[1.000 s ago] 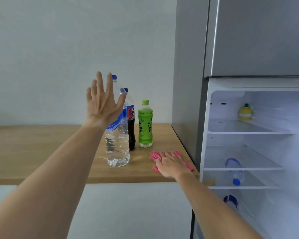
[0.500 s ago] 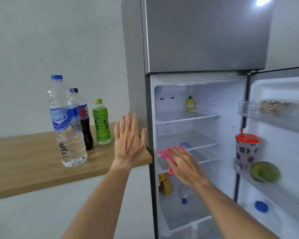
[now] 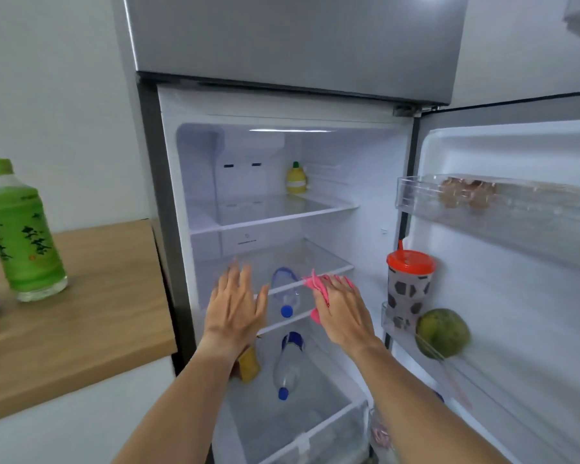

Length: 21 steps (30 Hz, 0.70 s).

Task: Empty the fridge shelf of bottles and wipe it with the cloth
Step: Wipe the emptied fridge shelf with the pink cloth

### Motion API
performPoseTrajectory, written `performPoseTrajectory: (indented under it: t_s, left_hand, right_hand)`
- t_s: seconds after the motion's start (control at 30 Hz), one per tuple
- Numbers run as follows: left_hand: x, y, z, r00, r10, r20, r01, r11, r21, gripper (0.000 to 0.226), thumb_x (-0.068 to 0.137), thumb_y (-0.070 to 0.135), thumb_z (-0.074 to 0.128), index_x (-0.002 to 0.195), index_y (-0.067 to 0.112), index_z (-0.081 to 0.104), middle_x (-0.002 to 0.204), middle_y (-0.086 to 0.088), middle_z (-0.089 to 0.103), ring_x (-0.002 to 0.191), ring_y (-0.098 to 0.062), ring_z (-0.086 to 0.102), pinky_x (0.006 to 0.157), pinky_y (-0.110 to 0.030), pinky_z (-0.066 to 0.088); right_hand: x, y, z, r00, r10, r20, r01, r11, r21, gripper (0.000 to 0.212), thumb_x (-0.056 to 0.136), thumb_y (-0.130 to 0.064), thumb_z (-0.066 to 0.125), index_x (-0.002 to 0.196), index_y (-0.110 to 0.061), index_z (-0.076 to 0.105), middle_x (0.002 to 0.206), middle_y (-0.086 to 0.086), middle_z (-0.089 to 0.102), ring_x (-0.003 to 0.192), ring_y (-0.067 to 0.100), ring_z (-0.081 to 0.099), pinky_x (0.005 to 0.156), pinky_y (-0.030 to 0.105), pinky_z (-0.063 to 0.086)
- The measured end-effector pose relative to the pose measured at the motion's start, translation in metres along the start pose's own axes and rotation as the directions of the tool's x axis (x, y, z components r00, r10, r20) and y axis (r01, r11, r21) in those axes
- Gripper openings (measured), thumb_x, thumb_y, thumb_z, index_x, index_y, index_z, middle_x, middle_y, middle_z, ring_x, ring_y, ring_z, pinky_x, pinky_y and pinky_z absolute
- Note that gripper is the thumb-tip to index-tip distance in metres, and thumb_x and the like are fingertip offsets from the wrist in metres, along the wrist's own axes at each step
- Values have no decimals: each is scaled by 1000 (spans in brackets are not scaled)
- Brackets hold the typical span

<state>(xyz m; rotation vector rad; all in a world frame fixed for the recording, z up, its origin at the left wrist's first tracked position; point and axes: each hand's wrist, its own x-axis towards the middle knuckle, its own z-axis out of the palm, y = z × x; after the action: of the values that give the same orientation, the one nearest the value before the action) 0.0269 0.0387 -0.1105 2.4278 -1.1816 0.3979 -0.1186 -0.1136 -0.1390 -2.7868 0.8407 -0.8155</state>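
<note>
The fridge stands open in front of me. My right hand (image 3: 344, 313) holds a pink cloth (image 3: 317, 285) at the front edge of the middle glass shelf (image 3: 329, 261). My left hand (image 3: 236, 304) is raised flat with fingers spread, empty, in front of the shelf's left side. The shelf itself carries no bottles. A clear water bottle with a blue cap (image 3: 286, 291) lies below the glass, and another (image 3: 288, 365) lies in the bottom drawer. A green tea bottle (image 3: 21, 229) stands on the wooden counter (image 3: 91, 309) at left.
A yellow lemon-shaped bottle (image 3: 296, 178) sits on the top shelf. The open door at right holds a red-lidded cup (image 3: 409, 283), a green round fruit (image 3: 442, 333) and a clear upper bin (image 3: 482, 199). A yellow pack (image 3: 248, 363) lies in the drawer.
I turned from the counter to the open fridge. My right hand carried the pink cloth from the counter to the middle shelf, and my left hand left the bottles and came up beside it.
</note>
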Motion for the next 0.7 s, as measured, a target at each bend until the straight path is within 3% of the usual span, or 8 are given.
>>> performPoseTrajectory:
  t_s: [0.1,0.23,0.33,0.43,0.57,0.63,0.7]
  left_hand:
    - [52,-11,38,991,-94,97,91,995,34,66,101,48,35,154,11,24,162,-18,21,146,-35,29,120,-47,26]
    - [103,-30,83,964,-195,181,178,978,105,67,101,49,33,154,11,22,165,-19,10,149,-39,19,121,-52,18]
    - [124,-46,106,914,-327,239,301,943,140,65,102,47,28,155,11,21,165,-18,5,150,-40,13,121,-52,14]
    - [141,-63,123,856,-415,308,382,909,166,64,100,48,26,154,14,24,164,-17,11,149,-40,13,120,-52,13]
    - [173,-76,135,840,-460,286,424,887,181,59,94,49,33,142,17,42,148,-15,40,139,-37,31,114,-53,23]
    - [186,-77,141,829,-488,274,451,872,187,58,94,46,34,144,17,41,150,-15,38,140,-40,29,115,-56,22]
    - [197,-77,150,824,-502,263,462,863,203,59,95,45,30,148,21,36,155,-14,31,144,-43,22,115,-60,16]
  right_hand:
    - [46,19,36,998,58,1,-57,994,94,37,103,-29,48,137,-22,58,117,-2,71,119,18,58,119,40,32]
    - [114,36,81,980,199,-5,-193,958,214,44,108,-28,32,146,-19,53,131,6,67,131,23,52,121,40,25]
    - [152,46,110,957,286,50,-286,899,332,43,107,-33,34,140,-20,59,118,11,72,122,29,59,113,43,38]
    - [179,56,135,953,292,87,-304,919,249,43,106,-37,33,136,-26,62,115,7,75,120,29,62,111,41,40]
    - [227,92,150,916,383,118,-399,902,166,52,106,-39,23,139,-20,59,130,13,69,129,33,57,113,41,38]
    - [249,117,147,894,397,207,-429,892,142,53,107,-39,25,151,-18,45,147,19,55,136,37,50,115,42,35]
    - [266,137,144,884,357,301,-405,908,112,54,107,-43,30,156,-23,37,156,12,46,140,35,46,116,40,34]
